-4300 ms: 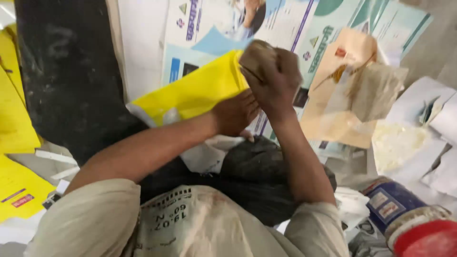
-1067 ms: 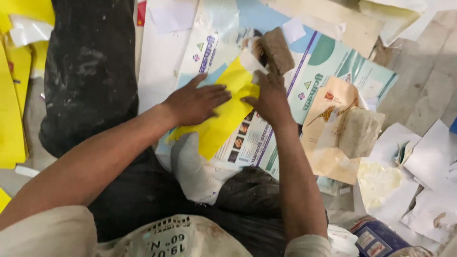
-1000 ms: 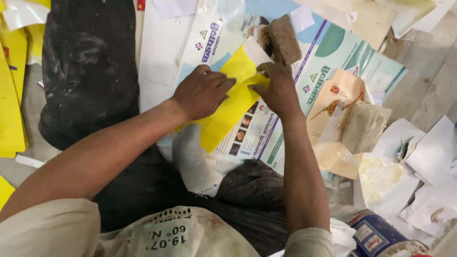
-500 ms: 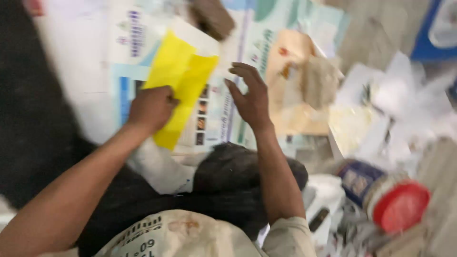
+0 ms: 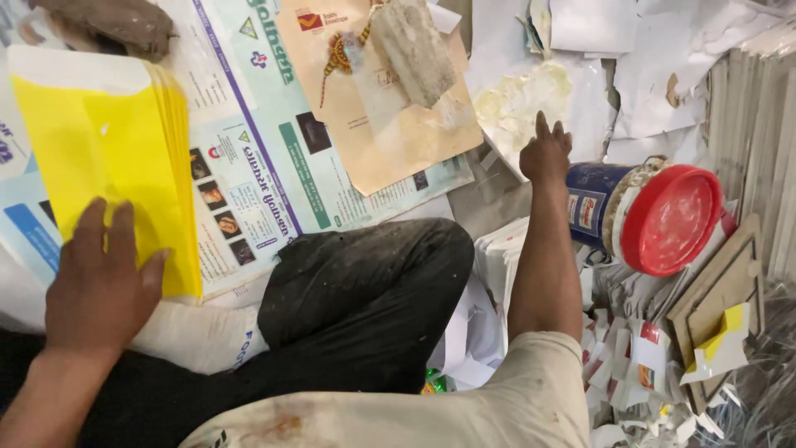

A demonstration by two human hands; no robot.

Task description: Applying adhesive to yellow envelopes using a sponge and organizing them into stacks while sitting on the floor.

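Observation:
My left hand (image 5: 101,278) lies flat, fingers spread, on the near end of a stack of yellow envelopes (image 5: 99,153) resting on printed poster sheets (image 5: 274,158). My right hand (image 5: 546,153) reaches out to the right, fingers loosely apart, holding nothing. It hovers over a glue-smeared white sheet (image 5: 531,99), just left of a blue jar with a red lid (image 5: 655,217) lying on its side. My bent knee in dark trousers (image 5: 365,290) sits between my arms.
A tan envelope (image 5: 390,124) with a grey block (image 5: 412,50) on it lies at the top centre. A brown lump (image 5: 116,21) sits top left. White papers, a stack of boards (image 5: 759,141) and small printed packets (image 5: 638,357) crowd the right side.
The view has swung right. My right hand left the yellow envelopes and reached over toward the jar. My left hand slid down to the stack's near end and stays pressed on it.

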